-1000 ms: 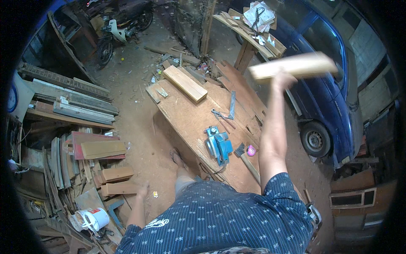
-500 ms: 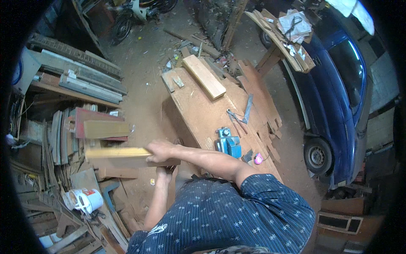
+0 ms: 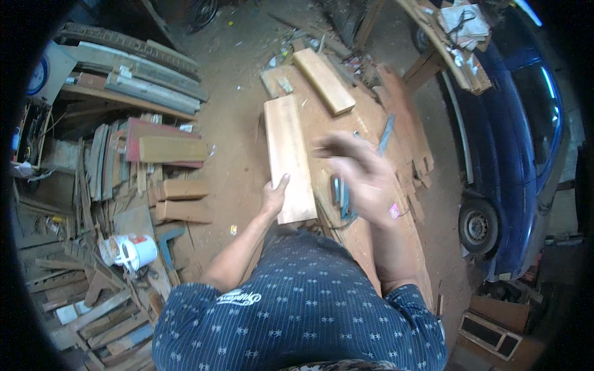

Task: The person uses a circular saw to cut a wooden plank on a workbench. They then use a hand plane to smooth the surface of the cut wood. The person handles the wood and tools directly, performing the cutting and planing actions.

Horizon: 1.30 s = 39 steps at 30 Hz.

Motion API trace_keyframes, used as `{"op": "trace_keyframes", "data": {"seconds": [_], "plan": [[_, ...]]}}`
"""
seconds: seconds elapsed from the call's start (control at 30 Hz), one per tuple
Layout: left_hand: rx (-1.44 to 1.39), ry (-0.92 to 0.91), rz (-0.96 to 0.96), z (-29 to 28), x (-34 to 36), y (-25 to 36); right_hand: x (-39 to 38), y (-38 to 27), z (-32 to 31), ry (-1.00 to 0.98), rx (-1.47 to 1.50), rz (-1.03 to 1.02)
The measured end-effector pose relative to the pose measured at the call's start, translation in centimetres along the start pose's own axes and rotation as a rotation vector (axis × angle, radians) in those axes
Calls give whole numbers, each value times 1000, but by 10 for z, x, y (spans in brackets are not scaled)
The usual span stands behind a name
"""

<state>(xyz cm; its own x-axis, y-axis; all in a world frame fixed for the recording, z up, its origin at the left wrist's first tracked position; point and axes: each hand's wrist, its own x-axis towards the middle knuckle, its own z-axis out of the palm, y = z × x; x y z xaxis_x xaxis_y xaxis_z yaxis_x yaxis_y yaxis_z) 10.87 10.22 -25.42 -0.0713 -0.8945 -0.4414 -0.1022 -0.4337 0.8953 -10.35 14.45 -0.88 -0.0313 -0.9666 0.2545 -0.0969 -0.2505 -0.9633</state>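
Note:
A light wooden board is in my left hand, gripped by its left edge near the lower end with the thumb on top. It points away from me, over the left side of the workbench. My right hand is blurred and empty, its fingers stretched toward the left above the bench. Partly hidden beneath it is a blue power tool, which looks like an electric planer. A second thick wooden board lies at the bench's far end. The grey blade of a square shows beyond my right hand.
A small pink round object sits on the bench beside my right wrist. Stacked planks, wood blocks and a white bucket stand at the left. A blue car is at the right, near a raised plank shelf.
The board has swung from the left side to over the bench, now pointing away from me. My right hand has let go of it and moved right. The view has shifted too.

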Motion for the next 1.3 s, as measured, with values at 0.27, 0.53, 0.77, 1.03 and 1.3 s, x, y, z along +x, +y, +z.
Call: {"op": "trace_keyframes", "data": {"seconds": [0.27, 0.53, 0.77, 1.03, 1.3], "plan": [[78, -91, -29, 40, -5, -32, -109, -183, -109, 283, 371, -1289], [193, -63, -96, 31, -7, -27, -147, -180, -126, -159, 294, -1035], [76, -25, -119, 20, 14, -57, -121, -171, -119, -67, 221, -1008], [154, 7, -174, 16, 38, -58, -97, -23, -116, 418, -70, 89], [-376, -175, -310, 44, 101, -30, -148, 308, -104, 273, -546, 614]]}}
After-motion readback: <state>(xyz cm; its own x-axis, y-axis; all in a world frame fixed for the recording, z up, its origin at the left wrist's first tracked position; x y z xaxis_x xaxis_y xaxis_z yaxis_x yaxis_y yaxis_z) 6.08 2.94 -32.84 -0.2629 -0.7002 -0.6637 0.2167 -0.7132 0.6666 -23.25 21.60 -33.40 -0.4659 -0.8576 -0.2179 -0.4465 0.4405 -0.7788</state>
